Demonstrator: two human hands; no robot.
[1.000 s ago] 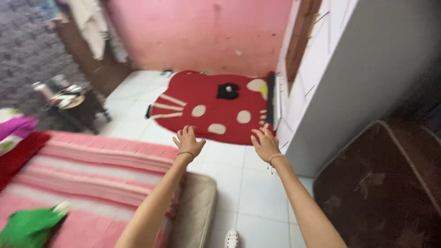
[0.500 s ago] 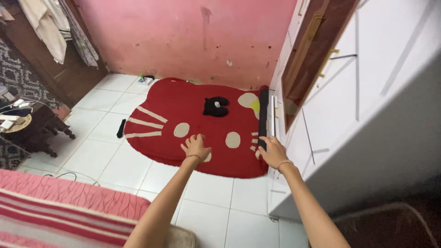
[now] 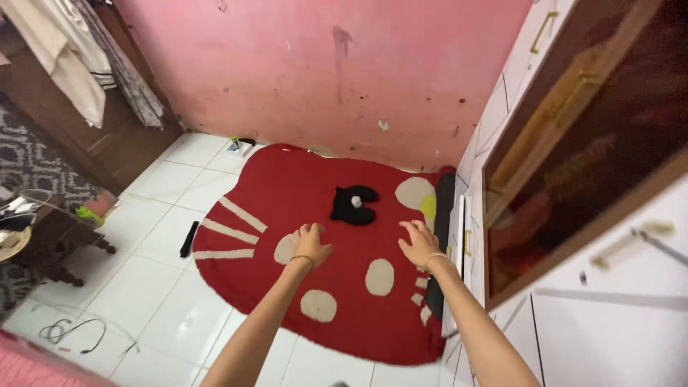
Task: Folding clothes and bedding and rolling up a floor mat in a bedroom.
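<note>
Both arms stretched out forward over the floor, palms down. Left hand (image 3: 309, 244) open, fingers loosely spread, holding nothing; thin bracelet at the wrist. Right hand (image 3: 420, 244) open too, fingers slightly curled, empty, with a bracelet as well. From this view I cannot tell whether either hand touches anything; both appear to hang in the air above the rug.

Red rug (image 3: 315, 215) shaped like a cat's face lies flat on the white tiled floor (image 3: 143, 279), its far edge near the pink wall (image 3: 322, 72), its right edge against the white wardrobe (image 3: 609, 308). Cream ovals and 3 cream whisker stripes on its left side. Small black thing with a white spot (image 3: 353, 203) rests on the rug, just beyond the 2 hands and between them.

Wardrobe has a brown open door panel (image 3: 573, 158) with brass-coloured handles. Slim black object (image 3: 189, 238) on the tiles just left of the rug. Small items (image 3: 240, 145) on the floor by the wall. Clothes (image 3: 79, 64) hang at upper left over a dark wooden door. Dark little table (image 3: 43, 251) at the left edge, a cable (image 3: 68, 331) looped on the tiles near it.
</note>
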